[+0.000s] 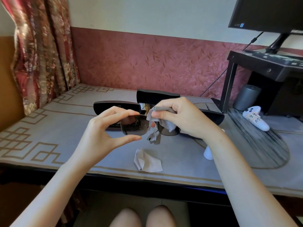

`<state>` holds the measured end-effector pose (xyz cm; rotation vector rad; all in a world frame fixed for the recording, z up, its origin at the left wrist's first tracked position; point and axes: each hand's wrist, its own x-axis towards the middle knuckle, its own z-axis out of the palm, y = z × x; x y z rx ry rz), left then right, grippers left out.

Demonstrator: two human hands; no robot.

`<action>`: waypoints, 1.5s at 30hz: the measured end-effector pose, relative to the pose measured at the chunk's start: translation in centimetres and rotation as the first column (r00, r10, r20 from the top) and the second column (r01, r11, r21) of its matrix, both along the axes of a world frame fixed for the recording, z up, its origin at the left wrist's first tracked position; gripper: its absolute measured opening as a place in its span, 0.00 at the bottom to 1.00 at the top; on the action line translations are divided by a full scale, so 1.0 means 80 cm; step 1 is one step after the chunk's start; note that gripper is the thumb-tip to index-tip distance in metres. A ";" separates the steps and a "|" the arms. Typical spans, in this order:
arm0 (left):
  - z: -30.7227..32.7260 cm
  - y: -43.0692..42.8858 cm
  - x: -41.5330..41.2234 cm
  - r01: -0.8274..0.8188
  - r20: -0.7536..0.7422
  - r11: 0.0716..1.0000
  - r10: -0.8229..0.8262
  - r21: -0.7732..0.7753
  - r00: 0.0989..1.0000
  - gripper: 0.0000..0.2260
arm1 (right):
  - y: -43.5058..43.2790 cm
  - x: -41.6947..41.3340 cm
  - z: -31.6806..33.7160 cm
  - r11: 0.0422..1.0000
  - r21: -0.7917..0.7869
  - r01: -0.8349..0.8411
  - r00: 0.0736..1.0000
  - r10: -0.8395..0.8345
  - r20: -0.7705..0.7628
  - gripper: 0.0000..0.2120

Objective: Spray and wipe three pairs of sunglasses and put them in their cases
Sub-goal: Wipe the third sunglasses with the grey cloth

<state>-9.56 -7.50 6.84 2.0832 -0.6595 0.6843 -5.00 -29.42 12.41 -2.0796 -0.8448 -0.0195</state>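
Held above the table, light, scratch-prone sunglasses (droplets on one lens) are pinched by the rim in the left hand, while the right hand pinches a soft cloth over the other lens.

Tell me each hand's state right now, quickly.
Left hand: pinches the sunglasses by one lens.
Right hand: pinches a grey cloth on the other lens.

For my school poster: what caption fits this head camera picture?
Left hand pinches the sunglasses; right hand holds a grey cloth against them.
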 end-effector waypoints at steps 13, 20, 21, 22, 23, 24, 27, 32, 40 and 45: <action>-0.003 0.004 0.000 0.004 -0.003 1.000 -0.004 -0.015 1.000 0.23 | 0.021 0.009 0.011 0.992 -0.029 0.124 0.992 -0.124 0.010 0.24; -0.005 0.007 0.000 0.009 -0.009 0.999 -0.010 -0.034 1.000 0.22 | 0.017 -0.016 0.020 0.939 -0.333 -0.085 0.995 0.064 -0.073 0.25; -0.005 0.007 0.000 0.004 -0.005 0.999 -0.004 -0.036 1.000 0.23 | 0.015 -0.017 0.020 0.945 -0.318 -0.079 0.995 0.058 -0.075 0.20; -0.005 0.007 0.000 0.001 0.000 0.999 -0.001 -0.037 1.000 0.23 | 0.012 -0.016 0.017 0.956 -0.285 -0.071 0.995 0.049 -0.082 0.16; -0.005 0.006 0.000 0.000 0.003 0.999 0.001 -0.041 1.000 0.23 | 0.008 -0.015 0.014 0.968 -0.243 -0.056 0.996 0.037 -0.084 0.14; -0.005 0.006 0.001 0.000 0.004 0.999 0.001 -0.046 1.000 0.23 | 0.004 -0.014 0.011 0.980 -0.195 -0.037 0.997 0.023 -0.074 0.13; -0.006 0.006 0.001 -0.005 0.004 0.999 0.005 -0.040 1.000 0.22 | -0.004 -0.014 0.001 0.999 -0.046 0.003 1.000 -0.004 -0.010 0.04; -0.006 0.002 0.000 0.004 -0.001 0.999 -0.004 -0.038 1.000 0.22 | 0.000 -0.012 -0.001 0.994 0.106 0.003 1.000 -0.004 0.010 0.12; -0.007 0.005 0.001 -0.005 -0.003 0.999 0.004 -0.044 1.000 0.24 | 0.008 -0.009 0.004 0.991 -0.116 -0.067 0.998 0.067 -0.012 0.19; -0.006 0.007 0.000 0.011 0.006 0.998 -0.011 -0.056 1.000 0.22 | 0.002 -0.022 0.001 0.977 -0.214 -0.020 0.999 0.012 -0.041 0.18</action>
